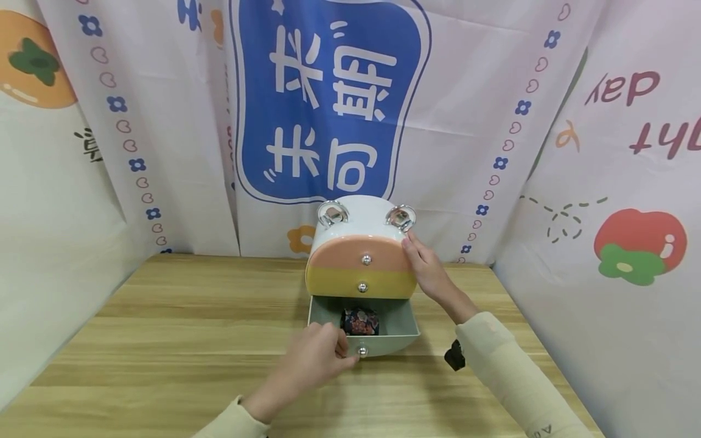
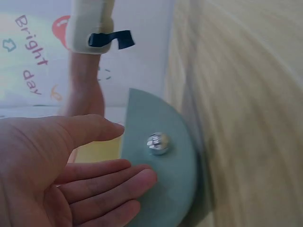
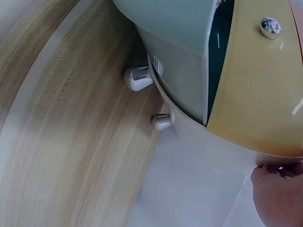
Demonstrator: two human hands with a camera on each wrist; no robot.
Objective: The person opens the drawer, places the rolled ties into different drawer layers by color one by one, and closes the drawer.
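Observation:
A small drawer cabinet with rounded sides has a pink drawer, a yellow drawer and a green bottom drawer. The green drawer is pulled out, and a dark floral-patterned roll lies inside. At its front, beside the silver knob, is my left hand; in the left wrist view its thumb and fingers are extended and spread apart, with nothing between them. My right hand rests against the cabinet's upper right side, partly hidden behind the edge in the right wrist view.
The cabinet stands on silver feet on a wood-grain table. Silver rings sit on its white top. A printed curtain hangs behind the table and along both sides. A black strap hangs by the right sleeve.

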